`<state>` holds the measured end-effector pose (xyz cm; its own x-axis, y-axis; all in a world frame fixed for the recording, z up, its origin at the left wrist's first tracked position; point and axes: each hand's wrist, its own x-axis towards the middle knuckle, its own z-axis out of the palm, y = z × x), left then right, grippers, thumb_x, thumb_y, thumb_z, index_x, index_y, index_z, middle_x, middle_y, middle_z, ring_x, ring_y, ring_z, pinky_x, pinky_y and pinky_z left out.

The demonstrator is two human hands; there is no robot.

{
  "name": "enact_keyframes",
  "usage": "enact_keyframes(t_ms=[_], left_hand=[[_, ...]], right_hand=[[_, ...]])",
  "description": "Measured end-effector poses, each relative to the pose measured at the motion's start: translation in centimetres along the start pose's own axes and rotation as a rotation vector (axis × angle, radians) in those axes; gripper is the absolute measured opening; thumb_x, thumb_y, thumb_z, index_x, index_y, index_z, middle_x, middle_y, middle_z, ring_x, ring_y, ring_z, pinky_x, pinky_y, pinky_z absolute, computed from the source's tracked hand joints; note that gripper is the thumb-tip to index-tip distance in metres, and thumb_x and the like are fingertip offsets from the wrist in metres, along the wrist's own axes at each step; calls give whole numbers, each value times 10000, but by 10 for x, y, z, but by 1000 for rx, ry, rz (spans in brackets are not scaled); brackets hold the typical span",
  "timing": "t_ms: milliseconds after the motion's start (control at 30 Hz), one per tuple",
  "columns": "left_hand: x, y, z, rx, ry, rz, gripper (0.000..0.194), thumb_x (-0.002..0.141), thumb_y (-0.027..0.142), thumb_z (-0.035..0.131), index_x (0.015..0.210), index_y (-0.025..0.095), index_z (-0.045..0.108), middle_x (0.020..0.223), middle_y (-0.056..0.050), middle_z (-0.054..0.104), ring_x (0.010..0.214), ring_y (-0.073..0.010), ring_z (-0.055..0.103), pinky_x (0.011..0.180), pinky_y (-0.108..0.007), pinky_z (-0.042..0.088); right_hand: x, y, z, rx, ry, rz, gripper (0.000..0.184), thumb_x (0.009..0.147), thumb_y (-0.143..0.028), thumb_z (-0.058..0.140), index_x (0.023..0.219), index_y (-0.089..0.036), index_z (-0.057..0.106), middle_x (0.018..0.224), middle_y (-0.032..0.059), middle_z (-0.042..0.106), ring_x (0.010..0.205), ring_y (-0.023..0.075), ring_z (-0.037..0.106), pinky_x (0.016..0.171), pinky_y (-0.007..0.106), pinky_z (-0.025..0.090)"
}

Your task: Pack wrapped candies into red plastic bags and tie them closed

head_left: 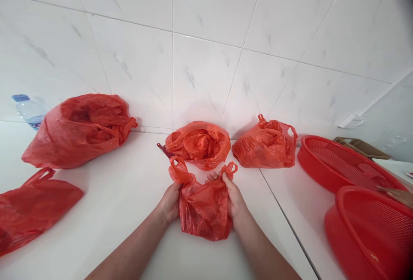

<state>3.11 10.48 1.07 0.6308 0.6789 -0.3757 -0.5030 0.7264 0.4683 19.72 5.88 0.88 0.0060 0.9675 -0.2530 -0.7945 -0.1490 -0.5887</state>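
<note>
Between my hands is a small red plastic bag (204, 211), upright, with its two handle loops sticking up. My left hand (171, 202) grips its left side below one loop, the thumb over the plastic. On the other side my right hand (232, 196) pinches the bag near the right loop, some fingers behind it. What the bag contains, if anything, cannot be made out. Just beyond it sits an open red bag (174, 144) stuffed with crumpled red plastic (202, 142). A dark red strap-like piece (164, 150) pokes out at that bag's left.
A large red bag (74, 138) and a flatter one (38, 211) lie left, with a water bottle (27, 108) behind. Another filled red bag (264, 146) stands right. Two red mesh baskets (338, 202) fill the right side, where another person's hand (400, 196) reaches in. A tiled wall (206, 78) rises behind.
</note>
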Motion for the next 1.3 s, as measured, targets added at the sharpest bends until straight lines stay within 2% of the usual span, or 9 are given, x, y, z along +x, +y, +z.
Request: enact_keyframes(t_ms=[100,233,367,500,633,767,900,1133,1300], left_hand=[[2,-2,-3,40,32,8,186,818,237,566,660,144,538,589,-29,607,535,-159,607,557,-278,520],[5,-4,-9,65,36,10,227,817,287,587,645,153,523,577,-14,591,522,-154,595,549,-282,515],[4,-4,-10,60,3,19,277,821,392,590,677,160,542,566,2,584,512,-146,580,560,-286,513],[-4,-3,-2,115,-119,18,304,828,435,564,740,147,606,617,-57,653,610,-196,642,610,-297,520],[-12,-6,11,284,-193,24,322,824,418,541,700,137,636,588,-91,673,623,-239,666,590,-313,510],[-14,-12,19,479,-148,87,145,767,240,598,714,119,658,560,-64,674,532,-221,644,538,-304,475],[-12,-15,19,503,-197,150,27,713,120,625,732,134,638,577,-30,666,572,-202,645,611,-300,475],[-17,-22,13,592,-255,353,759,633,85,755,1307,228,435,999,-69,670,932,-248,624,840,-332,452],[-13,-24,11,687,-164,410,231,826,373,602,819,149,659,737,-65,670,692,-191,612,701,-270,449]], right_hand=[[-5,-2,7,33,-80,5,339,774,-421,672,580,-204,498,484,-53,448,546,104,510,608,231,461],[-12,0,19,-141,-186,-52,465,778,-663,524,769,-204,595,413,-101,266,385,60,162,407,191,265],[-15,2,24,-273,-251,-36,741,784,-781,285,934,-154,651,394,-66,344,366,62,198,402,206,246],[-16,3,26,-440,-204,-39,542,855,-571,460,1153,-140,597,451,-34,506,355,50,300,409,192,255],[-17,6,29,-575,-245,-67,668,808,-520,586,1369,-221,382,528,-60,544,365,53,380,361,165,202],[-16,14,25,-680,-327,-41,517,743,-466,685,1171,-202,566,508,-71,503,377,54,377,370,180,260],[-8,19,15,-682,-80,-72,321,752,-500,657,754,-180,633,422,-64,447,356,61,346,380,206,251],[5,21,7,-673,105,-174,407,763,-551,602,565,-203,535,419,-54,413,392,93,366,432,251,313],[-6,27,13,-795,34,-269,240,800,-443,608,739,-213,642,521,-36,494,511,120,433,525,263,351]])
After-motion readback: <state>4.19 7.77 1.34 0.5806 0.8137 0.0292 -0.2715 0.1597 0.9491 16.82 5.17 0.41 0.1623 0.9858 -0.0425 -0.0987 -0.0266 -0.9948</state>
